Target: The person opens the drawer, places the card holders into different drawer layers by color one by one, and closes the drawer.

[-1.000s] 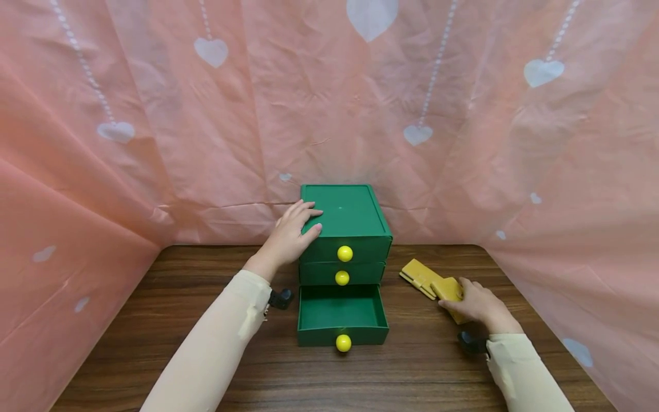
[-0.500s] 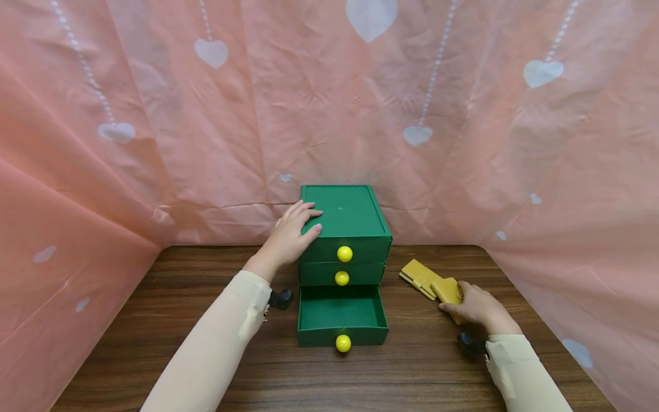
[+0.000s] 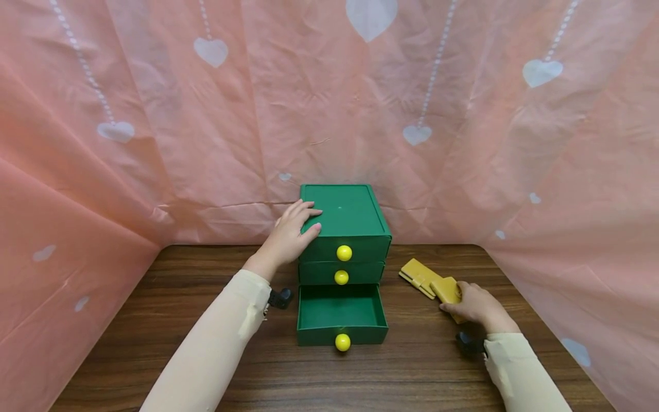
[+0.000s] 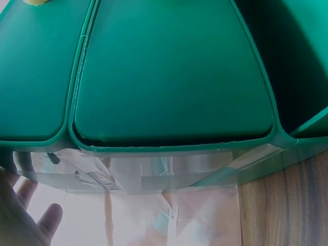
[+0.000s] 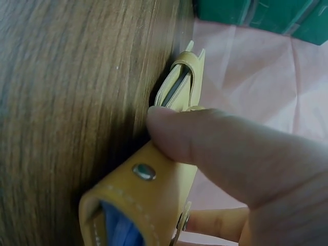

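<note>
A small green drawer cabinet with yellow ball knobs stands at the table's back middle. Its bottom drawer is pulled out, and nothing shows inside. My left hand rests on the cabinet's top left edge, fingers extended. On the right, my right hand grips a small yellow leather pouch between thumb and fingers. The right wrist view shows this pouch's metal snap and blue inside. Just beyond it, a longer yellow wallet with a strap lies on the table; the pouch overlaps its near end.
The dark wood tabletop extends around the cabinet. A pink curtain with white hearts hangs behind and along both sides. Black wrist cameras sit below both wrists.
</note>
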Action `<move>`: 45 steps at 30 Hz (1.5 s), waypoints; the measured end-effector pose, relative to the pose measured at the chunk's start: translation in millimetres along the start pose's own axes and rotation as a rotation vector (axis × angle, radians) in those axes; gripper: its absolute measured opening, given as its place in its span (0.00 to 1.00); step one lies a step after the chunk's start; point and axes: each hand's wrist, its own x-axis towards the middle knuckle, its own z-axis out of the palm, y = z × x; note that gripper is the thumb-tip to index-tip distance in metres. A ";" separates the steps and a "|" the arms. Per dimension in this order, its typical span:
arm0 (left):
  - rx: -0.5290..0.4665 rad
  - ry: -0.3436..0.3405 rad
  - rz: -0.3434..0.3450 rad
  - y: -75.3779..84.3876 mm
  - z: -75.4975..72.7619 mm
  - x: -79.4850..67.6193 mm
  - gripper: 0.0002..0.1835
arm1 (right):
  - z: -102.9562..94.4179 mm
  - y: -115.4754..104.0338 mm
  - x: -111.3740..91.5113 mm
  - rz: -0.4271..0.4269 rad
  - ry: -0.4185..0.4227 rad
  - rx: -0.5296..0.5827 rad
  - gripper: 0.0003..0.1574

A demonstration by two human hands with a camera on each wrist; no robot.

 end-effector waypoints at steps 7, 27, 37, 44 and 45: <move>-0.006 0.000 0.004 0.8 0.2 1.1 0.26 | -1.8 2.6 -1.1 -0.002 -0.001 -0.007 0.57; -0.013 -0.005 0.004 2.2 -1.3 0.5 0.26 | -20.4 1.9 -10.1 -0.028 -0.031 -0.019 0.57; -0.008 -0.003 -0.002 2.4 -1.6 0.3 0.26 | -30.2 -5.3 -16.7 -0.051 0.033 -0.015 0.57; -0.007 -0.013 -0.013 2.1 -2.1 0.1 0.26 | -37.5 -14.7 -21.6 -0.046 0.063 -0.019 0.59; -0.008 -0.013 -0.013 2.3 -2.3 -0.2 0.26 | -38.8 -16.5 -22.6 -0.048 0.071 -0.018 0.60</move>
